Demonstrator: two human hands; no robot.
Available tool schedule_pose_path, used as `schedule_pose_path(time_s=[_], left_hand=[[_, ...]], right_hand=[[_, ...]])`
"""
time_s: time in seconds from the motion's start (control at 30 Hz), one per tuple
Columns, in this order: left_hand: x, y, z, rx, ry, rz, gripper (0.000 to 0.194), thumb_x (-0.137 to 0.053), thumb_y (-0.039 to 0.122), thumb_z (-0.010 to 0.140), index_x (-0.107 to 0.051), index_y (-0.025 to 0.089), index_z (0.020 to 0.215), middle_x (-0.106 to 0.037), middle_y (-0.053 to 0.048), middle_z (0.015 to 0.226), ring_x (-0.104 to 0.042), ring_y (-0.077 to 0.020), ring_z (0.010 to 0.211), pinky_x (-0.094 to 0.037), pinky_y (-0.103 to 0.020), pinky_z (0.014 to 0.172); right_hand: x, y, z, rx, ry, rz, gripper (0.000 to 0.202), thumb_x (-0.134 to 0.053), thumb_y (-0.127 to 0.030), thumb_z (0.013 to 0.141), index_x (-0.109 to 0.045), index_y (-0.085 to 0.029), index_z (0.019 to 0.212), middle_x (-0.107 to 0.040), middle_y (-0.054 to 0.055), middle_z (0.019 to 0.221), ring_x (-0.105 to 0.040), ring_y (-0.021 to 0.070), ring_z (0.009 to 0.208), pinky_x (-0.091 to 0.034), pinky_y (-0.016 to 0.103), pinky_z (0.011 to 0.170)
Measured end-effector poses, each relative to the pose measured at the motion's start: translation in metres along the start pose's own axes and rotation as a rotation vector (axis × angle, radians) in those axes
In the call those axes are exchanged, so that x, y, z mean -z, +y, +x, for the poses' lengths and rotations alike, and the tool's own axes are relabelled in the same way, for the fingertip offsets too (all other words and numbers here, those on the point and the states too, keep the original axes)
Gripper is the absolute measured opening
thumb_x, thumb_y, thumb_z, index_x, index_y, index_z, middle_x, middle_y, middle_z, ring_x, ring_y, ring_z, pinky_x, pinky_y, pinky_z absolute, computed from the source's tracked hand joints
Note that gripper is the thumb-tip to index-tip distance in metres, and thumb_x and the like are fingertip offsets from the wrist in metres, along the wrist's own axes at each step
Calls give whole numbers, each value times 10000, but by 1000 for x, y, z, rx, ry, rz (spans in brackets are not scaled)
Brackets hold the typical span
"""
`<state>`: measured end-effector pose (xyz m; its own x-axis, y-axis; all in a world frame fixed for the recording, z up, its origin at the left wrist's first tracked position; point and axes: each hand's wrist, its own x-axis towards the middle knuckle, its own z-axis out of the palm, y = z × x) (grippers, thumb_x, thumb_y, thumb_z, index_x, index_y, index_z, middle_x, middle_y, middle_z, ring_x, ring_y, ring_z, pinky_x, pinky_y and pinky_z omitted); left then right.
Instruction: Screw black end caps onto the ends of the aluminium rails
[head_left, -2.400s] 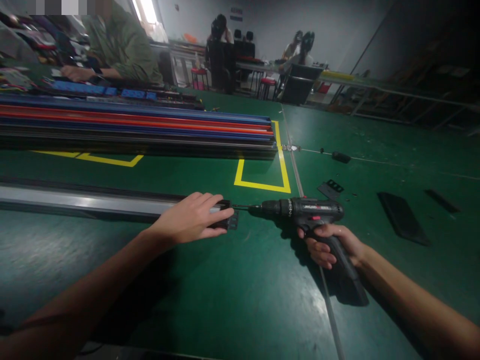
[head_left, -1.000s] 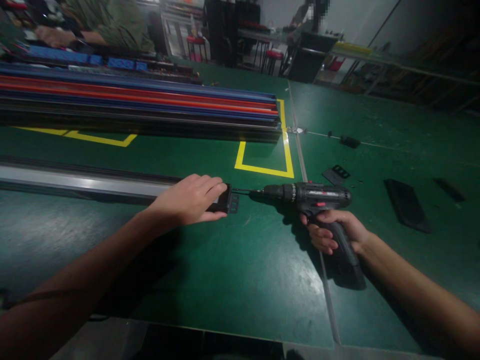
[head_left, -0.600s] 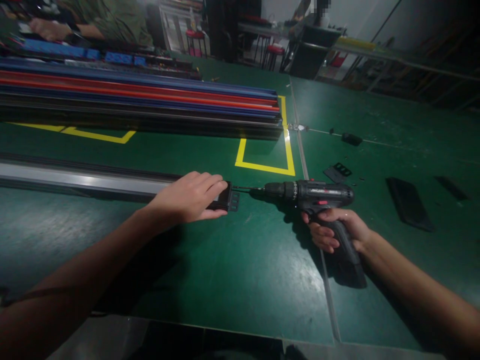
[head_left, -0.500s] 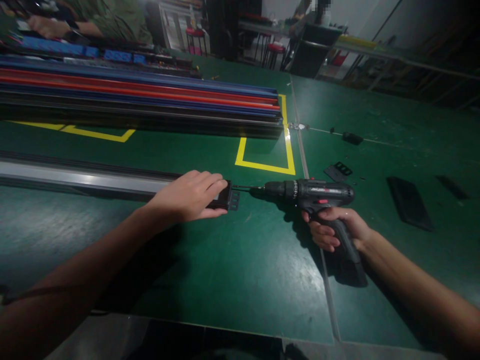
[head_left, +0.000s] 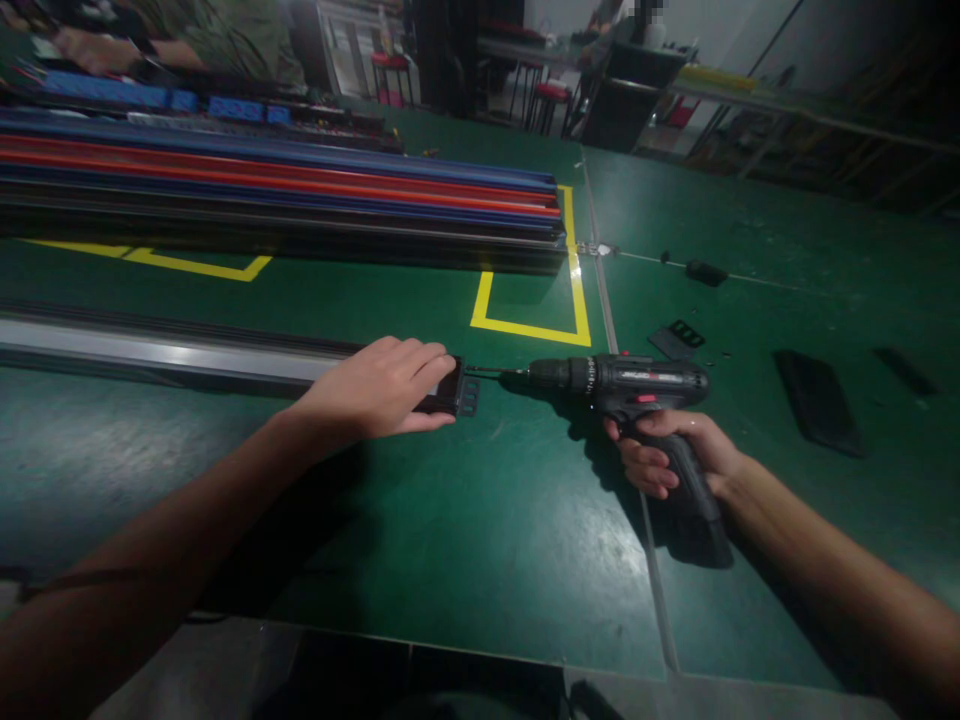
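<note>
My right hand [head_left: 660, 455] is wrapped round the handle of a black cordless drill [head_left: 645, 380]. Its long thin bit [head_left: 487, 372] points left and meets the end of a long black-and-silver metal profile [head_left: 172, 352] lying on the table. Over that end my left hand [head_left: 382, 388] is clasped, thumb on the near side and fingers across the top. A small dark slotted end plate [head_left: 470, 396] sticks out from the profile's end, just below the bit. Whether a screw sits at the bit's tip is too small to tell.
Behind lies a stack of red, blue and black profiles [head_left: 300, 190], beside yellow tape marks [head_left: 532, 332] on the green table [head_left: 450, 540]. At right are a loose slotted plate [head_left: 675, 340] and a flat black piece [head_left: 817, 400]. Another person's hand [head_left: 94, 50] shows at the far left.
Hardly anything differs. The view has shifted very slightly; both hands, the drill and the profile keep their positions relative to one another.
</note>
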<state>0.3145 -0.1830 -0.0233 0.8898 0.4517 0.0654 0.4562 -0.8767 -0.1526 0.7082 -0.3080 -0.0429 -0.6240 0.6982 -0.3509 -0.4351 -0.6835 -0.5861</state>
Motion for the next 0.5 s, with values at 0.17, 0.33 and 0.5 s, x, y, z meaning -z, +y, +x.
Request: schedule_pose_path(time_s=[0.17,0.33,0.5], left_hand=[[0,0,0,0,3,7,574,-460,584,1035,-597,111,1331,-656,-184,1295,-656,-314,1095,-504,-412,876],[1,1,0,3,11,6,560,-495,576,1025,-602,113,1324,-660,-185,1292,-662,-310,1103,-501,-405,889],[0,1,0,4,7,5,574,-469,583,1032,-592,117,1344,-657,-189,1306,-660,-317,1105,-500,-412,883]], right_hand=[[0,0,0,-9,0,11,244,-591,-240,955,-719,-79,1085,-548,-25,635,-479,93,477,-556,249,532],[0,0,0,5,1,0,246,-588,-241,957,-719,-82,1092,-531,-32,623,-467,92,469,-550,244,522],[-2,0,0,19,22,-22,265,-594,-240,948,-705,-78,1125,-532,-28,623,-453,94,457,-555,247,513]])
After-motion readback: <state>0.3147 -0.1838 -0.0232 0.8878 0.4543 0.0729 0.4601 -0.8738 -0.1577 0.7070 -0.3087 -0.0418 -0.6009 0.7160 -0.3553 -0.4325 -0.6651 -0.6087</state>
